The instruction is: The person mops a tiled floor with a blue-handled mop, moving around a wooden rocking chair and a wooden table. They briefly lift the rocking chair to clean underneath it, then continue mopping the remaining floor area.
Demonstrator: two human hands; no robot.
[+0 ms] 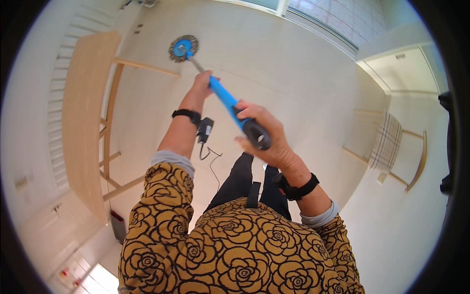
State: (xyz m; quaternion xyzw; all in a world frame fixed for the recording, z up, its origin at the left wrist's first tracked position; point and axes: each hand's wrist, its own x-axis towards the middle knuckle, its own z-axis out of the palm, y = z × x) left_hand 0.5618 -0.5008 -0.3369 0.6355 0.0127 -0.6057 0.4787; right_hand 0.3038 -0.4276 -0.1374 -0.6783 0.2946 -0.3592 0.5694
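A spin mop with a blue handle (224, 93) slants away from me across the pale floor. My left hand (203, 83) is closed around its shaft, at the lower end of the blue grip. Near the black top end, my right hand (266, 128) holds the handle with the fingers wrapped over it. The round mop head (183, 48), a blue disc fringed with grey strands, rests on the floor at the upper left. Both wrists wear black straps; a small black device with a cable hangs by the left one.
A light wooden table (86, 121) with wooden legs stands at my left, near a white ribbed radiator (58, 154). To the right is a wooden chair with a checked seat (385, 141). A white cabinet (404, 71) and sliding door track (323, 33) border the floor (293, 81).
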